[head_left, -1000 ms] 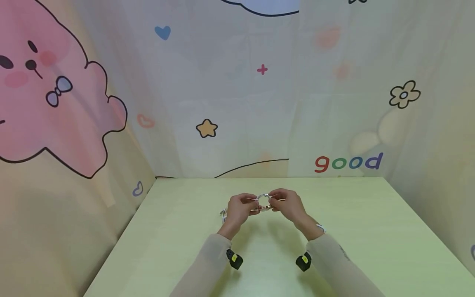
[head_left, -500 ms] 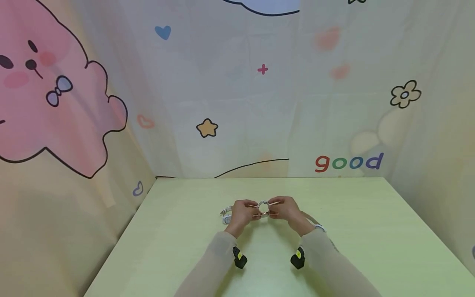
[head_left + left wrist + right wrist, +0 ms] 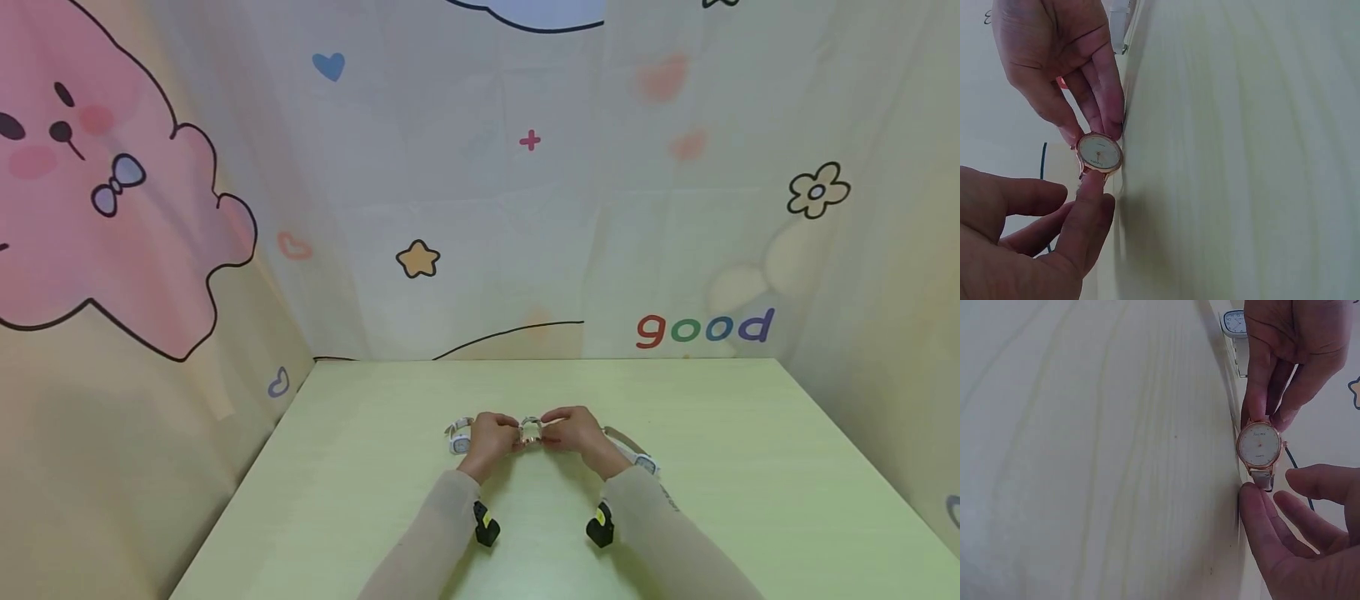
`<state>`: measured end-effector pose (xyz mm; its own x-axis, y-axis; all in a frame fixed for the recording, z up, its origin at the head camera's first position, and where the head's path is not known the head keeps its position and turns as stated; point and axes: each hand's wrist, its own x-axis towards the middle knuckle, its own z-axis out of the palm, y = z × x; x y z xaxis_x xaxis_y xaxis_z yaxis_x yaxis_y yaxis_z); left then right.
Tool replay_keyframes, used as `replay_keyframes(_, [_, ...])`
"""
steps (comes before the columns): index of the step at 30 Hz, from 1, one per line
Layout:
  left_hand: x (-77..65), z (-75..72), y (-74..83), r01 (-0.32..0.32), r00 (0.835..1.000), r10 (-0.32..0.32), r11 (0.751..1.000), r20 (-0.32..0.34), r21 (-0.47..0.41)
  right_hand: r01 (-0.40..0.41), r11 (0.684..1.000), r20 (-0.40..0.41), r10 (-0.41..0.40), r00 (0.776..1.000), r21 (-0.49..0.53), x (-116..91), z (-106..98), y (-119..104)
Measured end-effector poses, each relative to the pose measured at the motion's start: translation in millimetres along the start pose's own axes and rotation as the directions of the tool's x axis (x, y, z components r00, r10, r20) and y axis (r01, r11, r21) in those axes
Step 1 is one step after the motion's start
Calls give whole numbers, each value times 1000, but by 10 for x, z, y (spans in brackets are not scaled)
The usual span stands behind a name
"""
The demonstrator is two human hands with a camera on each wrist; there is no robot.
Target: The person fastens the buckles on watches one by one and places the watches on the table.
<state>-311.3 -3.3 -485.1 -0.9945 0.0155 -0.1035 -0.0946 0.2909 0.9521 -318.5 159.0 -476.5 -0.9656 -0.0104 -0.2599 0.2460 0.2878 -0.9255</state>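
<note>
Watch (image 3: 1260,447) sits between left hand (image 3: 491,440) at 9 o'clock and right hand (image 3: 576,431) at 3. Fingers spread; we can't tell if either pinches. Uneven release could topple it; careless right-hand withdrawal could snag the white watch (image 3: 647,464) at 4.

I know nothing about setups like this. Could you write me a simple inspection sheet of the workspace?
Surface: table, pale, faintly streaked.
Job's things: middle watch, rose-gold rim; left watch and right watch on the table to either side.
Clutter: nothing seen.
Hands: left hand and right hand at opposite sides of the middle watch; firmness of hold unclear.
Cables: nothing seen.
Surroundings: curtain behind, printed with cartoon shapes and the word "good".
</note>
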Motion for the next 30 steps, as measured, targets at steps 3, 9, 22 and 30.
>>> replay_keyframes(3, [-4, -9, 7, -12, 1000, 13, 993, -12, 118, 7, 1000, 1, -7, 1000, -20, -13, -4, 4])
replay_keyframes(9, [-41, -45, 70, -77, 996, 87, 959, -23, 274, 54, 997, -12, -55, 998, -61, -70, -49, 5])
replay_keyframes(22, [-183, -151, 325, -190, 982, 188, 970, 27, 152, 226, 941, -7, -235, 972, -251, -370, -392, -237])
replay_keyframes(30, [-267, -100, 465, -327, 945, 321, 920, 65, 216, 297, 880, -21, -328, 944, -370, -521, -616, -289])
